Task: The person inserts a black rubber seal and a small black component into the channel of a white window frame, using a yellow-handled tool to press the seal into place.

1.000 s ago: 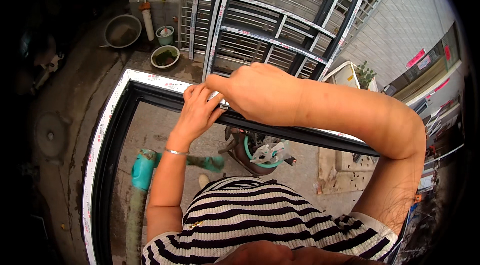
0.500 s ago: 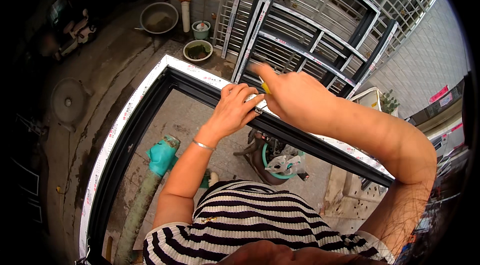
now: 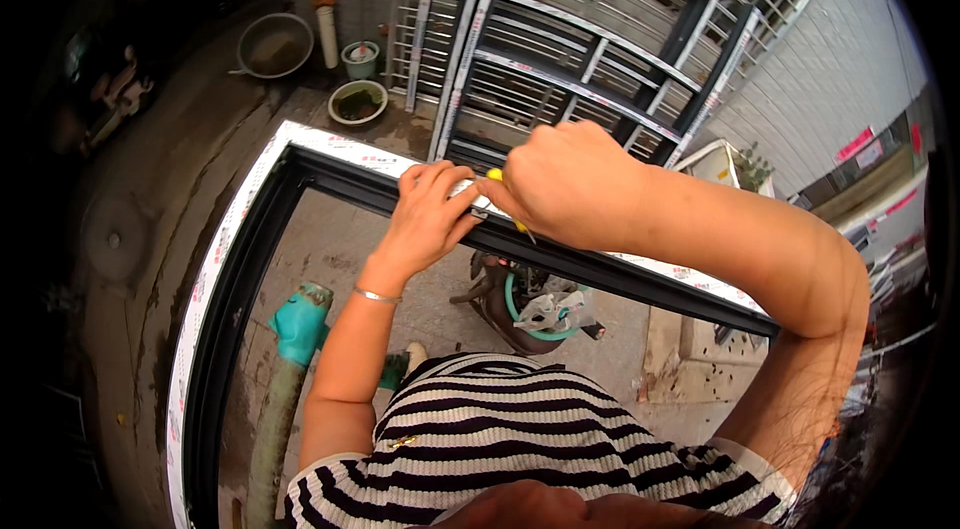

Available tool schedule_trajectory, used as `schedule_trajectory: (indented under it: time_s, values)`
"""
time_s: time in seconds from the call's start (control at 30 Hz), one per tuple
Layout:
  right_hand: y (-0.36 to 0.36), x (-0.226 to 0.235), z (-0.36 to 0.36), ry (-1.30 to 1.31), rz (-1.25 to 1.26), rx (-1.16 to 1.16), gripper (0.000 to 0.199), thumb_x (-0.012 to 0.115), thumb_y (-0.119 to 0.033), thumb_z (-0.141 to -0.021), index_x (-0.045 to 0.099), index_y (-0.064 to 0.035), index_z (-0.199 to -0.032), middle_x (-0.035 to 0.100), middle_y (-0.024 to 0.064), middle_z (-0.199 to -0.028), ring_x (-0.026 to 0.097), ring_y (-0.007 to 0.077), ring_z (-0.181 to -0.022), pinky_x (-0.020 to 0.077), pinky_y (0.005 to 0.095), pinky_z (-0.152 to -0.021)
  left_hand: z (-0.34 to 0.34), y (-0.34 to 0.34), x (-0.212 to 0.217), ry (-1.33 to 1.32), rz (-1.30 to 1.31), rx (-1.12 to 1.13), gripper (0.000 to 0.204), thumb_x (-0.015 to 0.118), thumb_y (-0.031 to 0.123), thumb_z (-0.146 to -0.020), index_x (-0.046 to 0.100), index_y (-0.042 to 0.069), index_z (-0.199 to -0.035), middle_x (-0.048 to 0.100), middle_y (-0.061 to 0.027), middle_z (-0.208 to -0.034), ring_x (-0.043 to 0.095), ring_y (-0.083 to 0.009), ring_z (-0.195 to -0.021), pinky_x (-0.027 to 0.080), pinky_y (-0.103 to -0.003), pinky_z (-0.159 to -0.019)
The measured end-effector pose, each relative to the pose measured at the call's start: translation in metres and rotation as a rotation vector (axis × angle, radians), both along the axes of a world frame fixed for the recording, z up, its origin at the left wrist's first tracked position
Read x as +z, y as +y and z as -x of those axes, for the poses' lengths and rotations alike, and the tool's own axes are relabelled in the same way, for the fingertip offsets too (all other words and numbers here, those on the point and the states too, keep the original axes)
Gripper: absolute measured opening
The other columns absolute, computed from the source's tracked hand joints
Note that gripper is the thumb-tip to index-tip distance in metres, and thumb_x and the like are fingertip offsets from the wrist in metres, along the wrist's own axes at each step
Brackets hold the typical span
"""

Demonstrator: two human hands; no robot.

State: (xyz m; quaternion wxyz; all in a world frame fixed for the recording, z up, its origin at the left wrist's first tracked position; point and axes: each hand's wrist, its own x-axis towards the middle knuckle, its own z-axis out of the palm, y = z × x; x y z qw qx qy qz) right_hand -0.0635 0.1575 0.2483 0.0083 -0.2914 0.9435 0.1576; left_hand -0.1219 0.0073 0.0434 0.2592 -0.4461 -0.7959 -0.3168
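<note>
You stand over a wet, stained concrete floor [image 3: 130,259] in an outdoor yard. A grey brick wall [image 3: 800,79] runs off to your right, and metal window grilles [image 3: 590,59] lean against the far wall. On the ground near them sit a large round basin [image 3: 274,44], a small green bucket [image 3: 360,59] and a shallow bowl [image 3: 358,101]. A teal-capped pipe [image 3: 298,329] lies on the floor below your left arm, and a dark machine with a green hose [image 3: 530,304] sits seen through the frame opening.

The dark window frame [image 3: 240,269], edged in white protective film, stands in front of you; its lower part runs out of view at the bottom, and your striped shirt [image 3: 500,439] covers what lies beneath it. The picture rim is black, so the far corners are lost.

Your left hand [image 3: 430,214] lies on the top bar of the frame, fingers curled loosely over it and pressing down on the film-covered edge. Your right hand [image 3: 570,184] is closed in a fist around a yellow-handled tool [image 3: 497,177], just beside the left fingertips. Only a bit of the handle and a thin tip below the fist show, so what kind of tool it is stays hard to make out.
</note>
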Motion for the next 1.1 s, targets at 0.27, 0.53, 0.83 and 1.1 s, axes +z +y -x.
schedule_trajectory:
  time_s: [0.27,0.53,0.83,1.1]
  values:
    - [0.017,0.015,0.0,0.022,0.163,0.608,0.012,0.062,-0.017,-0.081,0.061,-0.0046,-0.08,0.06,0.0116,-0.086,0.061,0.0281,-0.076,0.0509,0.0397,-0.065,0.002,0.005,-0.001,-0.019,0.003,-0.037,0.044,0.077,0.015,-0.073,0.062,0.008,-0.115,0.057,-0.0098,-0.121,0.05,-0.0311,-0.118,0.032,-0.045,-0.1]
    - [0.017,0.011,0.002,0.339,0.166,0.671,0.022,0.06,-0.023,-0.084,0.059,-0.0053,-0.097,0.064,0.0042,-0.096,0.062,0.0183,-0.09,0.051,0.033,-0.072,-0.003,0.007,-0.002,-0.145,-0.041,-0.028,0.035,0.075,0.012,-0.072,0.063,0.005,-0.105,0.058,-0.0106,-0.113,0.053,-0.0308,-0.109,0.034,-0.046,-0.095]
    - [0.012,0.004,0.008,0.023,-0.153,0.389,0.015,0.064,-0.021,-0.077,0.066,-0.007,-0.072,0.063,0.0057,-0.085,0.062,0.0195,-0.071,0.0501,0.0293,-0.075,0.003,0.005,-0.018,-0.124,0.011,-0.04,0.028,0.076,0.009,-0.071,0.065,0.006,-0.096,0.058,-0.0148,-0.121,0.049,-0.034,-0.12,0.03,-0.047,-0.1]
    - [0.027,0.002,0.011,0.243,0.175,0.752,0.009,0.063,-0.018,-0.079,0.07,-0.012,-0.078,0.063,0.0007,-0.083,0.062,0.0164,-0.087,0.0522,0.0294,-0.075,0.004,0.004,-0.026,-0.127,0.001,0.005,0.034,0.076,0.011,-0.074,0.064,0.005,-0.105,0.059,-0.0146,-0.118,0.051,-0.0337,-0.113,0.031,-0.044,-0.099]
